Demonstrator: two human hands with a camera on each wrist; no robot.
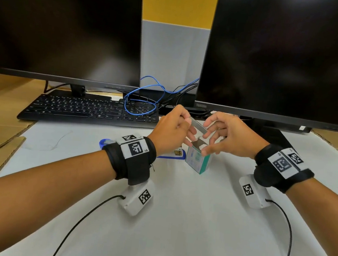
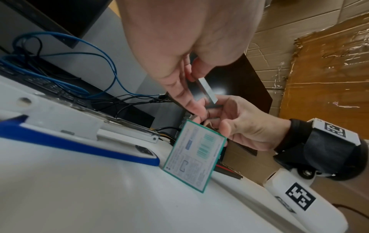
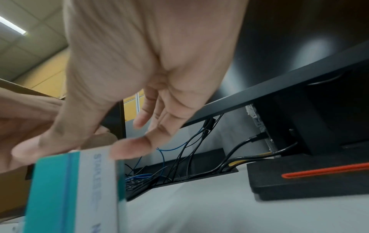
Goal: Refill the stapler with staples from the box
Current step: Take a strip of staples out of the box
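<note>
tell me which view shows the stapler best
Left wrist view: the stapler, blue and white, lies opened on the table close to the lens, its metal channel exposed. In the head view only its blue ends peek out behind the left wrist. The right wrist view doesn't show it.

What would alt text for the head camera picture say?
Two hands meet above an open staple box standing on a white desk: the left hand pinches a staple strip, the right hand steadies the box. Behind the left wrist lies a blue stapler.
</note>
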